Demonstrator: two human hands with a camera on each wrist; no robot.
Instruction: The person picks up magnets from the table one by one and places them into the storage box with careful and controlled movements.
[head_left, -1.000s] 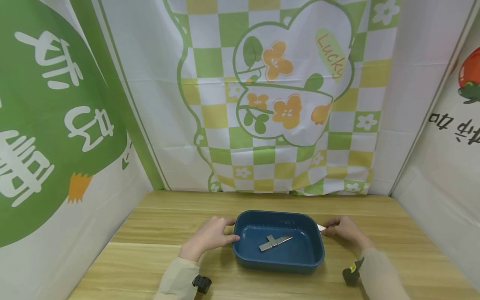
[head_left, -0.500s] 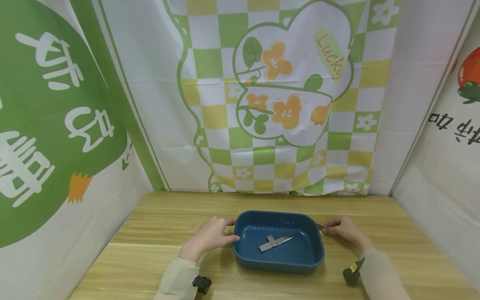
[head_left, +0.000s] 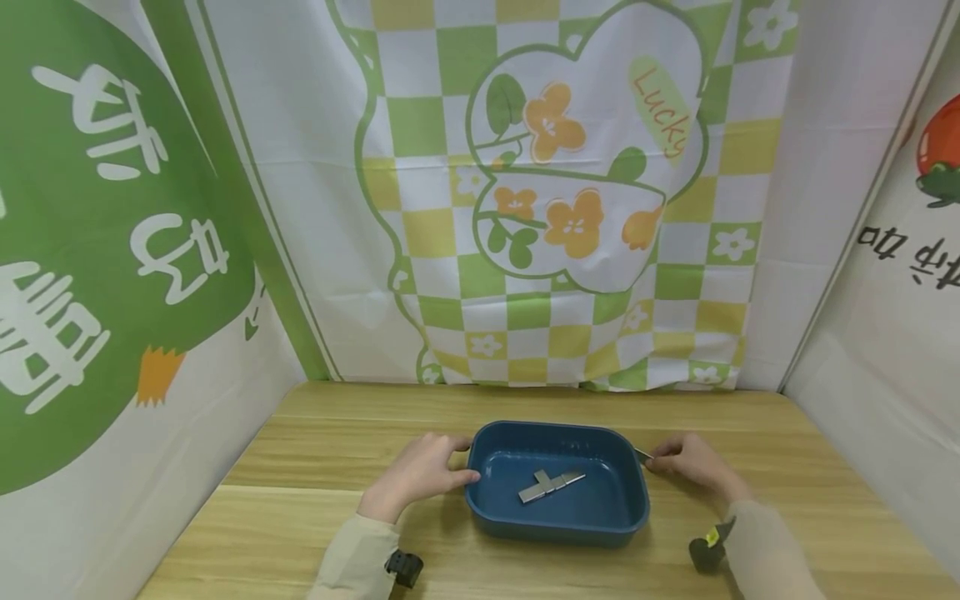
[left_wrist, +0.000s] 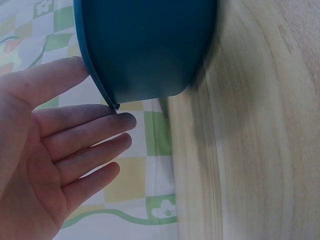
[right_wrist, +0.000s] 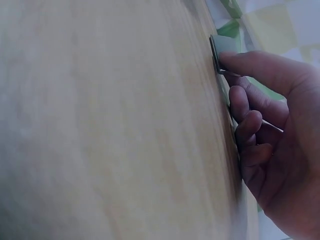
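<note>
A blue rectangular container [head_left: 555, 533] stands on the wooden table. Inside it lie several small silver metal pieces [head_left: 546, 485], grouped in a rough T shape. My left hand [head_left: 420, 477] is at the container's left side, thumb and index finger at the rim; the left wrist view shows its other fingers [left_wrist: 90, 145] extended, nearly straight. Beside the container's right wall, my right hand [head_left: 688, 458] pinches a small bent metal piece [right_wrist: 226, 44] between thumb and fingertips. Its remaining fingers curl in close to the tabletop in the right wrist view.
The light wooden table [head_left: 337, 417] reaches back to a green, yellow and white checked curtain [head_left: 525, 350]. Printed cloth walls stand on the left [head_left: 247, 400] and right [head_left: 870, 358]. Each wrist carries a dark camera band [head_left: 405, 568].
The metal piece in my right hand has turned, going from a bright face to a thin darker edge, and now a grey sliver. My right forearm shifted slightly; the left hand stayed still.
</note>
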